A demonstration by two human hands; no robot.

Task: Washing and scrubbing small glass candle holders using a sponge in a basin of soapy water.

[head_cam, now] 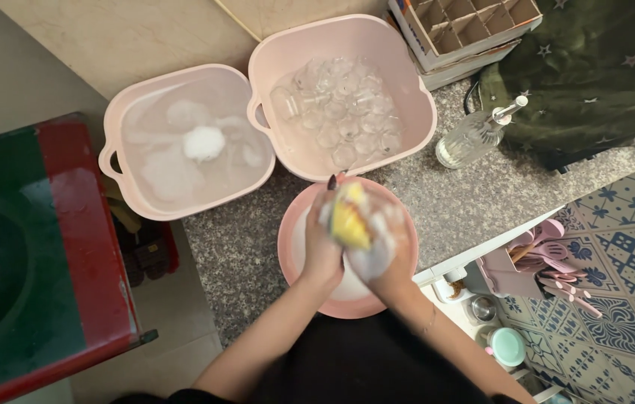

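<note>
Both my hands meet over a round pink bowl (295,262) of soapy water on the speckled counter. My left hand (321,239) grips a yellow sponge (350,218), pressed against something in my right hand. My right hand (385,251) is covered in suds and wraps around a small object, likely a clear glass, mostly hidden by foam. Behind the bowl stand two square pink tubs: the left tub (119,135) holds cloudy soapy water, the right tub (422,112) holds several clear glasses (336,112) in water.
A clear glass bottle with a pump (474,138) lies right of the tubs. A cardboard divider box (467,26) stands at the back. A green and red sink unit (33,247) is at left. A pink holder of utensils (538,262) sits lower right.
</note>
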